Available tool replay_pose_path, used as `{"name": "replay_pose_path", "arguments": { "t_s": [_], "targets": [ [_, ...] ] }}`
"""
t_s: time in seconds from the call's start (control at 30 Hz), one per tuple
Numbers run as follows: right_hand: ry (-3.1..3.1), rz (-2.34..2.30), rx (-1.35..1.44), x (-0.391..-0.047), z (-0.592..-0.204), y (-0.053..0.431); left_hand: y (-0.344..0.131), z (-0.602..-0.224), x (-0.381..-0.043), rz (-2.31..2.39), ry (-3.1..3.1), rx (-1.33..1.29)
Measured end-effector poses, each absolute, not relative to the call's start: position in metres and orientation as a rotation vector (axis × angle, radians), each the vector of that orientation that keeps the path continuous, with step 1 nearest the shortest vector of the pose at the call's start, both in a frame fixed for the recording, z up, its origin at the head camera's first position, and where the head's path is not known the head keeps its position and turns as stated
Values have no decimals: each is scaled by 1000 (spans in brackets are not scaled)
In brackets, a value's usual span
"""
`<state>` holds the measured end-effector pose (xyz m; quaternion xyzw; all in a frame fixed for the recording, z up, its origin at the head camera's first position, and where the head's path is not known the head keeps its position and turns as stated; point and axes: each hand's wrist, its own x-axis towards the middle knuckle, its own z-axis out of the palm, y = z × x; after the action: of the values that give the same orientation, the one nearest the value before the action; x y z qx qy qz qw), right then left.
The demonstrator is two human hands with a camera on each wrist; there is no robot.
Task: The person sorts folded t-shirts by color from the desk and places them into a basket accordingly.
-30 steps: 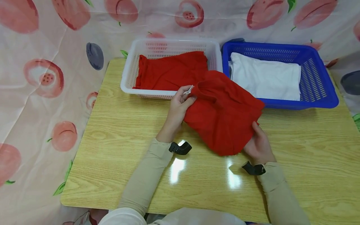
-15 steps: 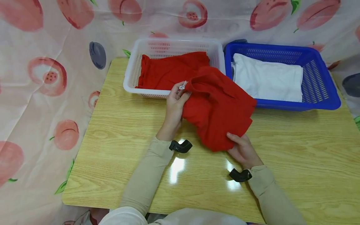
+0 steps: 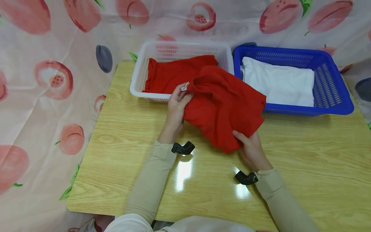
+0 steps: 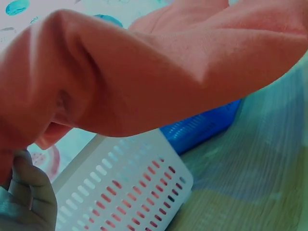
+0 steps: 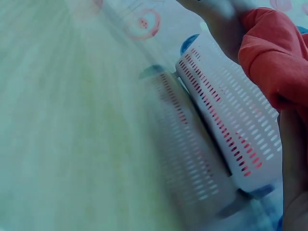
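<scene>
Head view: both forearms reach forward over the tabletop (image 3: 124, 141), converging on a red cloth (image 3: 223, 103). The left hand (image 3: 175, 104), set farther forward, pinches the cloth's left edge beside a small white tag (image 3: 185, 86). The right hand (image 3: 252, 149), lower and nearer the body, grips the near right part, thumb on top and the other fingers mostly hidden. The cloth is held raised, overlapping the front of a white basket (image 3: 150, 95) containing folded red cloth (image 3: 174, 74); just beside stands a blue basket (image 3: 313, 111) with folded white cloth (image 3: 279, 82).

Left wrist view: curled fingers hold the cloth at lower left; its body spans the upper area.

Right wrist view: partly blurred; part of the right hand lies against the cloth at the right edge, the left hand at top
</scene>
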<state>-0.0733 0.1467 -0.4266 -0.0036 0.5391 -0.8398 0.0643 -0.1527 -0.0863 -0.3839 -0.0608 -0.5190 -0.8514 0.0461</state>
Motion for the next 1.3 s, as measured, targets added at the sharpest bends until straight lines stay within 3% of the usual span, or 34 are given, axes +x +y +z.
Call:
{"name": "replay_pose_path", "arguments": {
  "t_s": [0.2, 0.6, 1.3],
  "targets": [
    [1581, -2613, -99, -90, -439, 156, -91, -384, -156, -2644, -1542, -162],
    [1658, -2540, -97, -110, -388, 144, -102, -378, -161, -2649, -1480, -180],
    [1699, -2486, -109, -141, -381, 126, -117, -347, -160, -2444, -1628, -235]
  ]
}}
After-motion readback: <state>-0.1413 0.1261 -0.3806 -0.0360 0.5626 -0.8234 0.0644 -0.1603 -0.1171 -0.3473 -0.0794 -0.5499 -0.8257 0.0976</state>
